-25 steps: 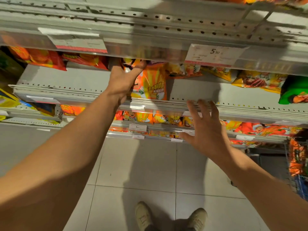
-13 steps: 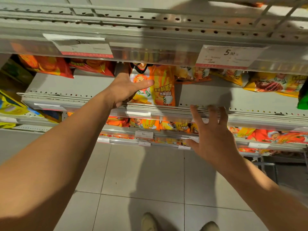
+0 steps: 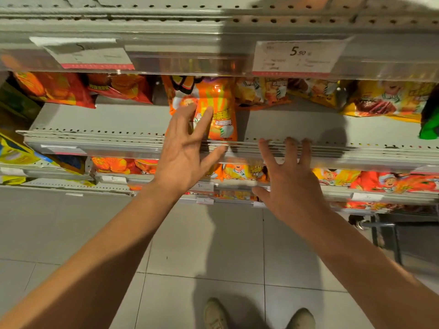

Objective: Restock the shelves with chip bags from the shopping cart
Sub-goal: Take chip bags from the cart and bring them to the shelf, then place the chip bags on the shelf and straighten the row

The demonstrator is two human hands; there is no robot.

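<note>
An orange chip bag (image 3: 219, 108) stands upright on the grey middle shelf (image 3: 107, 125), near its front edge. My left hand (image 3: 184, 153) is in front of the bag with fingers spread, its fingertips just overlapping the bag's lower left; it holds nothing. My right hand (image 3: 288, 184) hovers open, palm down, at the shelf's front rail to the right of the bag. Red bags (image 3: 118, 87) lie at the back left of the same shelf, yellow bags (image 3: 384, 100) at the back right.
The shelf above (image 3: 213, 32) overhangs, with price tags (image 3: 297, 57) on its rail. Lower shelves (image 3: 380, 184) hold more orange bags. A dark metal frame (image 3: 389, 231) stands at the right on the tiled floor (image 3: 213, 245). My shoes (image 3: 215, 313) show below.
My left hand has let go of the orange bag and drawn back toward me, fingers opening. The bag now stands alone on the shelf. My right hand stayed near the rail.
</note>
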